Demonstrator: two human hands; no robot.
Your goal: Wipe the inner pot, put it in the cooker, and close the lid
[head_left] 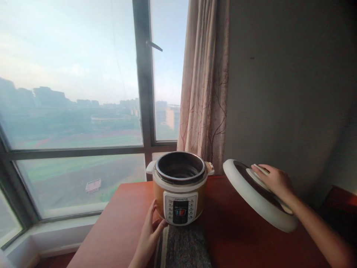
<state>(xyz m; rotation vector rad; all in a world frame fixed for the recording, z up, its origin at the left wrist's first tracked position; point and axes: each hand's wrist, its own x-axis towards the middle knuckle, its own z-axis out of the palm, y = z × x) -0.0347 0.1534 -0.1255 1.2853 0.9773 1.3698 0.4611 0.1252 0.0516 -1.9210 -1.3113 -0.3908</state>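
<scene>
An electric pressure cooker (158, 190) with a gold-brown body and a white front panel stands on the table, its top uncovered. The dark inner pot (181, 167) shows inside it, with nothing visible in it. My left hand (149, 234) touches the lower left side of the cooker, thumb at the front and fingers apart. To the right of the cooker, my right hand (275, 180) grips the handle of the round white lid (251, 203). The lid is tilted, its right side lower, and is held apart from the cooker. Its underside is hidden.
The cooker stands at the back of a reddish-brown table (111, 227), over one end of a grey striped cloth (184, 247). Behind are a large window (75, 74), a patterned curtain (203, 82) and a grey wall (279, 93).
</scene>
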